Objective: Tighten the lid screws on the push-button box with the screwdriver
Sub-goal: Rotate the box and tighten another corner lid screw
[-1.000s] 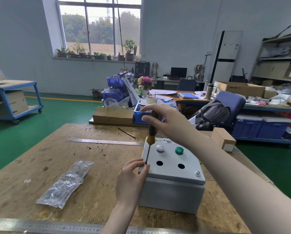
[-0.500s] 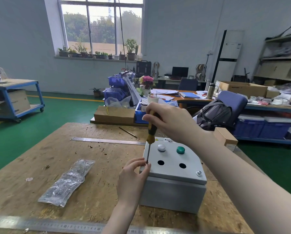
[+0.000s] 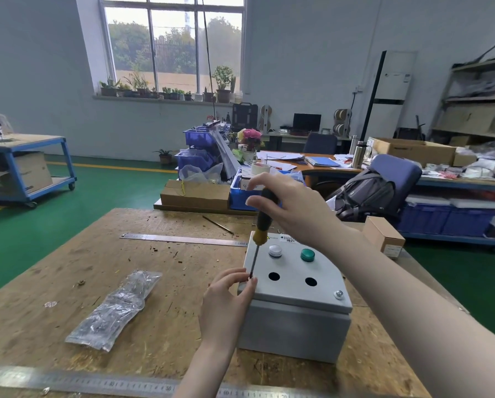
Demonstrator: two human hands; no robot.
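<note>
Grey box (image 3: 295,320) sits just right of the left hand (image 3: 226,305), whose fingertips pinch the screwdriver (image 3: 259,234) tip, seemingly steadying it on the near-left lid screw. Beyond, the right hand (image 3: 292,208) grips the handle to turn it.

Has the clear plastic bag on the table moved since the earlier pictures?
No. The plastic bag lies at the same spot left of the push-button box, below the far steel ruler; only the camera shifted slightly.
</note>
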